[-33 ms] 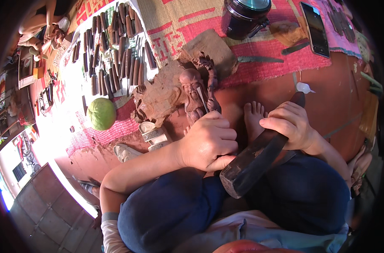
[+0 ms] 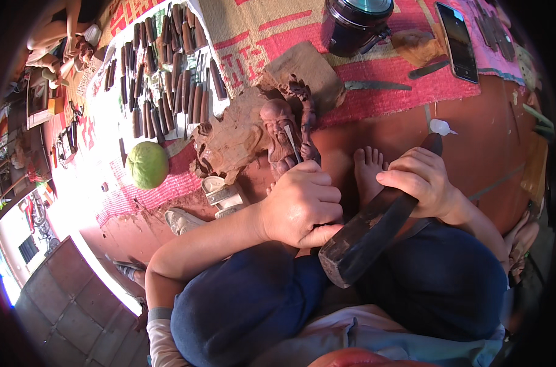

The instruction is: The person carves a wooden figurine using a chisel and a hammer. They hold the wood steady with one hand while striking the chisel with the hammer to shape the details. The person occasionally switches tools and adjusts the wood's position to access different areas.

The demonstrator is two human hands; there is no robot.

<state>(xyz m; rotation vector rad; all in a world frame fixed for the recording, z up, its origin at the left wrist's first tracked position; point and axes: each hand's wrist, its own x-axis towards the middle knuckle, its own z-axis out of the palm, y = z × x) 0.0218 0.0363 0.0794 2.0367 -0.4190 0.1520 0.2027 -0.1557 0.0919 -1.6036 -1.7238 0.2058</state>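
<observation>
My left hand is closed round a carving chisel; its pale blade points up at the statuette and its handle is hidden in my fist. That statuette is a reddish-brown wood carving of a bearded, bald figure with a staff, tilted back by a rough piece of wood. My right hand grips a dark wooden mallet slantwise over my knees, its thick squared end low and close to my left hand. Whether the blade touches the wood I cannot tell.
At the left, several chisels lie on a white sheet, with a green round fruit nearby. A wood block stands behind the carving. Farther off are a dark jug, a phone and a flat blade. Another person sits far left.
</observation>
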